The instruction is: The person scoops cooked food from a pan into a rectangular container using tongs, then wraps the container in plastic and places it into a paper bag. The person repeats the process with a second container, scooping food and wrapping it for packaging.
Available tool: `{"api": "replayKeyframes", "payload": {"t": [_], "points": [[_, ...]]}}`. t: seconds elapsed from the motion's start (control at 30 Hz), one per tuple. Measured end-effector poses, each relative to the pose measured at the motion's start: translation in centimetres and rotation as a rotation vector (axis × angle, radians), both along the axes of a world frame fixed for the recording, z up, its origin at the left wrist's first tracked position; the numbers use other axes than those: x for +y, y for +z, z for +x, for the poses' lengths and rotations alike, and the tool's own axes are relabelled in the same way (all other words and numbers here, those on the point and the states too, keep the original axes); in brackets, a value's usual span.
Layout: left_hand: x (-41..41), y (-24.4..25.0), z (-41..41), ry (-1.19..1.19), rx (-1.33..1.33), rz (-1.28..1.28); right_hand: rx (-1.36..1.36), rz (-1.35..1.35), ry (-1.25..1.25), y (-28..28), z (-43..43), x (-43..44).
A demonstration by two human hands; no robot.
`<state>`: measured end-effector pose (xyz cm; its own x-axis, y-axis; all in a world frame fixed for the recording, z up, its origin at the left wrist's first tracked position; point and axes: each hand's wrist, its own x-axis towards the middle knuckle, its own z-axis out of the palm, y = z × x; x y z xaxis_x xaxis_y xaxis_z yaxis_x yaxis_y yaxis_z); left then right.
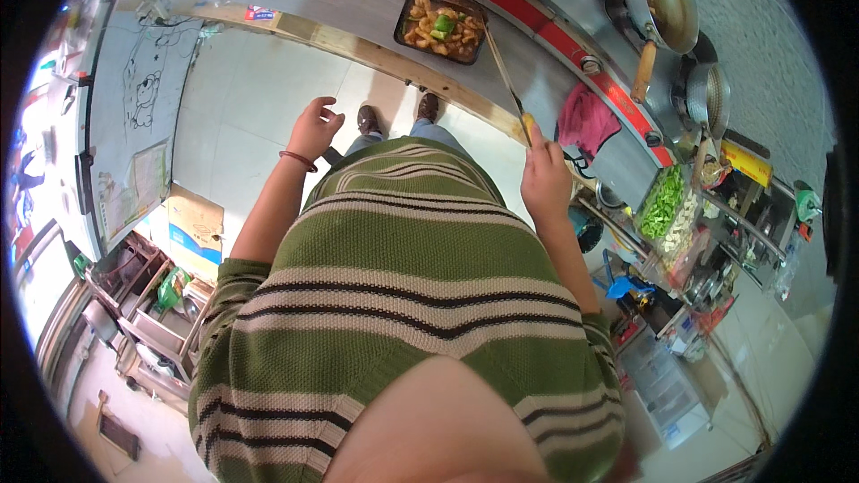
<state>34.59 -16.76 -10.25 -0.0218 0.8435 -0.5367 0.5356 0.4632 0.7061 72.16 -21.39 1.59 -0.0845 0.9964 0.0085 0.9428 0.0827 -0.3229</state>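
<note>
My right hand (547, 171) grips the yellow end of a long-handled metal ladle (502, 64). Its shaft reaches up to the right side of a black takeaway tray (396, 40), and its bowl is hard to make out there. In the tray lie browned chunks of food in sauce (463, 33), probably meat, with green pepper pieces (443, 25) on top. The tray rests on the steel counter (362, 0). My left hand (317, 127), a reddish bracelet at its wrist, hangs in the air over the floor, holding nothing, fingers loosely bent and apart.
Behind a red control panel (520, 10) with knobs sit a wooden-handled saucepan (671, 7) and a smaller pan (710, 100). A pink cloth (587, 117) lies right of the tray. Chopped greens (663, 201) fill a container at right. A white cabinet (144, 114) stands left.
</note>
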Motion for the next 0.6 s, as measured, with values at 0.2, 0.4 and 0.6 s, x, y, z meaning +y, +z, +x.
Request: {"api": "replayKeyframes", "payload": {"t": [0.2, 0.4, 0.6], "points": [[-0.4, 0.3, -0.1, -0.001, 0.04, 0.006, -0.096, 0.03, 0.119, -1.5, -1.3, 2.8], [-1.0, 0.3, -0.2, 0.072, 0.045, -0.073, -0.127, 0.016, 0.169, -0.7, -0.1, 3.0], [-0.6, -0.2, 0.3, 0.098, 0.026, -0.087, 0.272, -0.082, 0.043, 2.1, 2.7, 1.9]]}}
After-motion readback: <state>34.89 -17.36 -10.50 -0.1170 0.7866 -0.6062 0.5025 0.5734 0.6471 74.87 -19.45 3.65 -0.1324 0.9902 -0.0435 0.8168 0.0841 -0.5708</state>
